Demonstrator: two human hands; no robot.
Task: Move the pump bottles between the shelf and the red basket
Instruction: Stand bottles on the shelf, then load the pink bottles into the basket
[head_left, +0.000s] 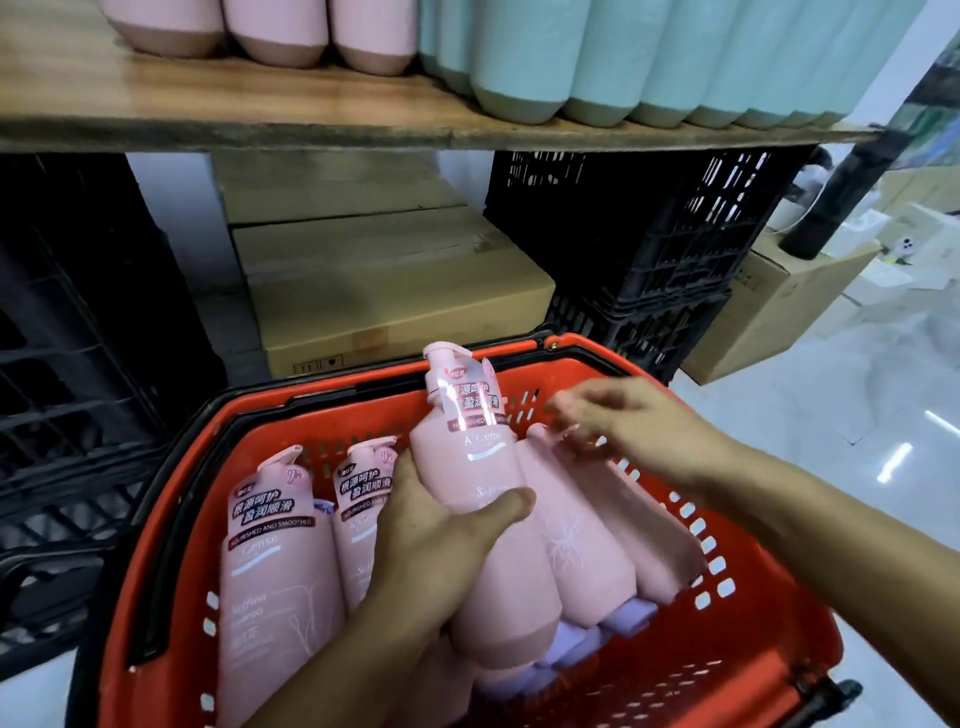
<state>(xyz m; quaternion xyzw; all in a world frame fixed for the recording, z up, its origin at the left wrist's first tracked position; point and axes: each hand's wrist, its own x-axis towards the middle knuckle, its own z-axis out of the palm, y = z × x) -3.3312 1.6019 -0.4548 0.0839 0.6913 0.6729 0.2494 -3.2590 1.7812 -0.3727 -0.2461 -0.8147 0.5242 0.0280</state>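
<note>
Our left hand (436, 530) grips a tall pink plastic pump bottle (467, 467) above the red plastic basket (769, 639), probably to lift it out. Our right hand (628, 421) hovers open over the basket.

"NOURISHED AND SMOOTHED" on pump bottle (278, 582)

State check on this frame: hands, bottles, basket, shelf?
left hand: grips the lifted pink bottle round its body.
lifted pink bottle: tilted, pump end up.
right hand: over the neighbouring pink bottles; grip blurred.
red basket: loaded; lilac bottles underneath.
shelf: pink row and green row standing.
</note>
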